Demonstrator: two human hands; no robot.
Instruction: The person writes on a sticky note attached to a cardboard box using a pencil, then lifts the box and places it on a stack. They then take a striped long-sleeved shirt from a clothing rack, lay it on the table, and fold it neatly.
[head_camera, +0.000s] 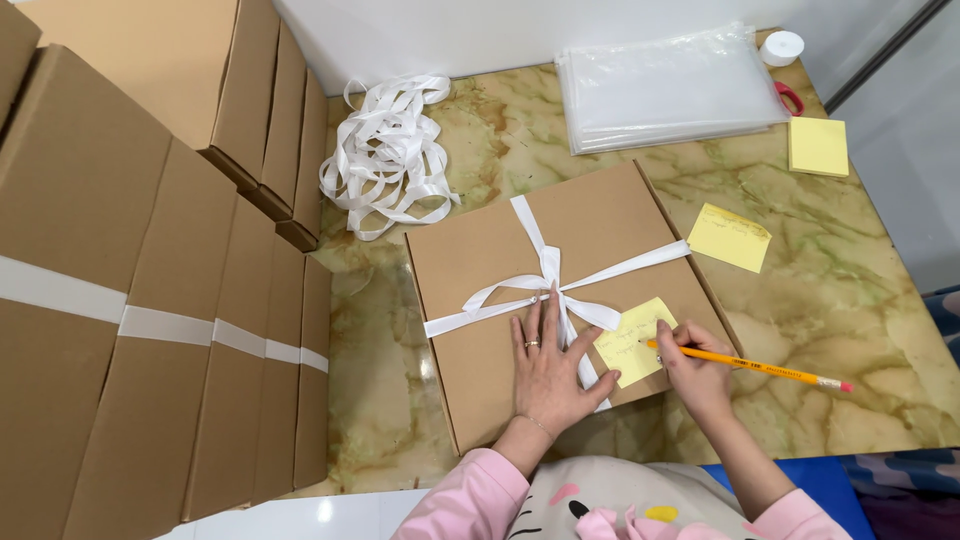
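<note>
I see a flat brown box (500, 280) lying in the middle of the desk (850, 330). A white ribbon (551, 278) is tied around the box in a cross with a bow on top. My left hand (548, 365) lies flat on the box lid, fingers spread wide, just below the bow. There is a ring on one finger.

My right hand (692, 372) is pinching a yellow pencil (760, 368). The pencil tip touches a small yellow sticky note (630, 342) that sits on the box lid, just beside my left thumb. The pink end of the pencil points out to the right, over the desk.

Another yellow note (729, 237) with some writing lies on the desk just to the right of the box. Farther back is a pad of yellow notes (817, 146). Next to it is a stack of clear plastic bags (668, 88). A small white roll (781, 47) sits at the far corner.

A loose heap of white ribbon (385, 155) lies behind the box on the left. Many brown boxes (150, 260) stand in rows on the left side.
</note>
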